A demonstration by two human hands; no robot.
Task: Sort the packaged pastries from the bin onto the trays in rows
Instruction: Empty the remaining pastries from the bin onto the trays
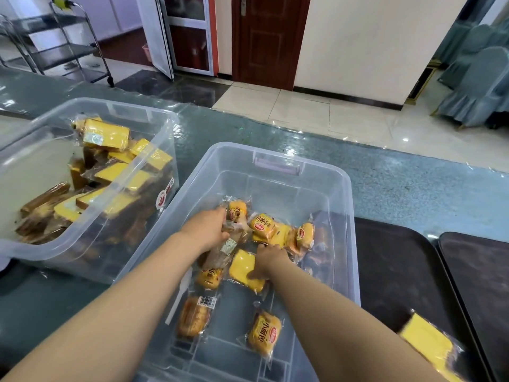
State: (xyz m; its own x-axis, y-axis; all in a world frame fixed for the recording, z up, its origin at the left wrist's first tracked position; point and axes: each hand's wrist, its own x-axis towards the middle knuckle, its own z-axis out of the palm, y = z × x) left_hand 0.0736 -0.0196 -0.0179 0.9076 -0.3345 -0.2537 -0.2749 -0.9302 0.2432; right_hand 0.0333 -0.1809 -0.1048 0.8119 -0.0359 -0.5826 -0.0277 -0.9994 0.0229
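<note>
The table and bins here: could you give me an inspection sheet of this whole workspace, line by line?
Surface: table under a shiny teal cover.
Job's things: near bin holds scattered wrapped pastries; one yellow cake lies under the right hand; dark tray carries one yellow pack; second tray beside it.
Clutter: far bin piled with cake slices.
Grips: left hand grips a clear-wrapped pastry; right hand has its fingers bent on the packs, with no clear hold visible.
Cables: nothing seen.
Surroundings: metal cart, brown door, covered chairs, tiled floor.
</note>
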